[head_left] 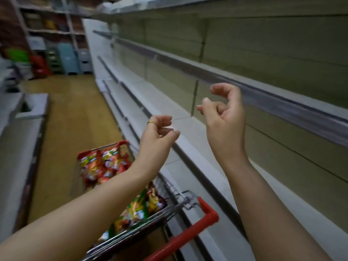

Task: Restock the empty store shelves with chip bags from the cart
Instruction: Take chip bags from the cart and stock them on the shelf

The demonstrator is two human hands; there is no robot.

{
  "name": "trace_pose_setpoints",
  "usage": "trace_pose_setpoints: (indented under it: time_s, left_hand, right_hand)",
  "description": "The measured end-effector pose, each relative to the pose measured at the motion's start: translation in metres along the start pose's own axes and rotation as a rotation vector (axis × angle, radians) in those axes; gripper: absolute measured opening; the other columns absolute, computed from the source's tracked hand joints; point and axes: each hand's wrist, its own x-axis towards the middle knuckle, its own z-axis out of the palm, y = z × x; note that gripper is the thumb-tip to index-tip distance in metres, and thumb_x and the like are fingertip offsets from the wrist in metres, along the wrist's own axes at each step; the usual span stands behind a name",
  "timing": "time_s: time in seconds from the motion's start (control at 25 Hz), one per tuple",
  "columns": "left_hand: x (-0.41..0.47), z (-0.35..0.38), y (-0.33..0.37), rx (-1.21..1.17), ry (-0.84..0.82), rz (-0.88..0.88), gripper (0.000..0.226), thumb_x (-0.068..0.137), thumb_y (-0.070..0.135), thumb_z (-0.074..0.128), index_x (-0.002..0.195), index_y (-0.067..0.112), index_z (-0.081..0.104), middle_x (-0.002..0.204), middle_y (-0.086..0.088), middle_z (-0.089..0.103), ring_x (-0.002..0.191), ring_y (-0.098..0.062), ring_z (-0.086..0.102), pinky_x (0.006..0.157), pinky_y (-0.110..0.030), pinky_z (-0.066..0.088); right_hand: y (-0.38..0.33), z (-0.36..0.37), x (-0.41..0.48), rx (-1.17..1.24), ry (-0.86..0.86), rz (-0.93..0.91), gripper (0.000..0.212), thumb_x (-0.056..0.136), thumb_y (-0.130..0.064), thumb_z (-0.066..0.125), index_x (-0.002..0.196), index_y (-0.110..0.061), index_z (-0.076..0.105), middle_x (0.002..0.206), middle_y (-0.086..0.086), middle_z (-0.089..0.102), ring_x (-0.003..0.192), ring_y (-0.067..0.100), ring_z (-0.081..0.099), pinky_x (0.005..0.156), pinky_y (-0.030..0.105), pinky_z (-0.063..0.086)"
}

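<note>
Beside shelves (160,98), cart (188,240) holding chip bags (105,164)

I am holding both bare forearms raised in front of me, with my right hand (226,117) sitting higher than my left hand (159,134). Both hands are hanging empty, palms facing roughly toward each other, fingers curling loosely with thumbs near the fingertips.

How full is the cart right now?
Well loaded: red chip bags pile at the far end of the cart, green and yellow ones near its handle. How deep the pile goes cannot be told.
</note>
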Motion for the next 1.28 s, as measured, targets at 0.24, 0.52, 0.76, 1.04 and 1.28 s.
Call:
trace_pose_setpoints:
  time_s: [0.24, 0.52, 0.76, 1.04, 1.28]
  left_hand:
    - [0.015, -0.112, -0.074, 0.090, 0.296, -0.244, 0.022, 0.085, -0.003, 0.059, 0.096, 0.014, 0.051, 0.088, 0.001, 0.052, 0.080, -0.011, 0.049, 0.069, -0.015, 0.043]
    - [0.009, -0.186, -0.177, 0.155, 0.356, -0.671, 0.018, 0.088, 0.010, 0.060, 0.102, 0.014, 0.050, 0.102, -0.007, 0.057, 0.093, -0.021, 0.057, 0.076, -0.031, 0.045]
    - [0.000, -0.196, -0.232, 0.126, 0.355, -0.896, 0.017, 0.089, 0.013, 0.058, 0.104, 0.014, 0.049, 0.093, -0.003, 0.055, 0.083, -0.019, 0.054, 0.066, -0.028, 0.040]
    - [-0.006, -0.198, -0.259, 0.066, 0.471, -0.982, 0.019, 0.089, 0.015, 0.059, 0.105, 0.014, 0.049, 0.090, -0.003, 0.055, 0.081, -0.016, 0.055, 0.066, -0.027, 0.042]
    - [-0.014, -0.198, -0.268, 0.067, 0.533, -1.079, 0.016, 0.085, 0.024, 0.062, 0.098, 0.020, 0.053, 0.110, -0.015, 0.059, 0.083, -0.018, 0.055, 0.060, -0.027, 0.041]
  right_hand:
    - [0.078, 0.131, -0.029, -0.075, -0.390, 0.271, 0.023, 0.089, -0.014, 0.053, 0.111, -0.019, 0.048, 0.111, 0.002, 0.055, 0.094, 0.023, 0.061, 0.081, 0.034, 0.050]
    - [0.191, 0.229, -0.092, -0.567, -1.057, 0.467, 0.040, 0.092, -0.026, 0.053, 0.127, -0.008, 0.046, 0.127, 0.010, 0.051, 0.109, 0.021, 0.052, 0.080, 0.026, 0.040]
    - [0.275, 0.248, -0.122, -0.719, -1.275, 0.795, 0.048, 0.090, -0.033, 0.057, 0.125, -0.004, 0.045, 0.112, 0.008, 0.058, 0.094, 0.022, 0.058, 0.073, 0.027, 0.044]
    - [0.349, 0.264, -0.155, -0.743, -1.275, 1.125, 0.070, 0.088, -0.029, 0.063, 0.141, 0.000, 0.028, 0.140, 0.017, 0.041, 0.125, 0.032, 0.044, 0.099, 0.040, 0.041]
    - [0.378, 0.265, -0.192, -0.824, -1.299, 1.212, 0.078, 0.090, -0.041, 0.056, 0.143, 0.005, 0.023, 0.147, 0.020, 0.030, 0.132, 0.032, 0.039, 0.108, 0.033, 0.035]
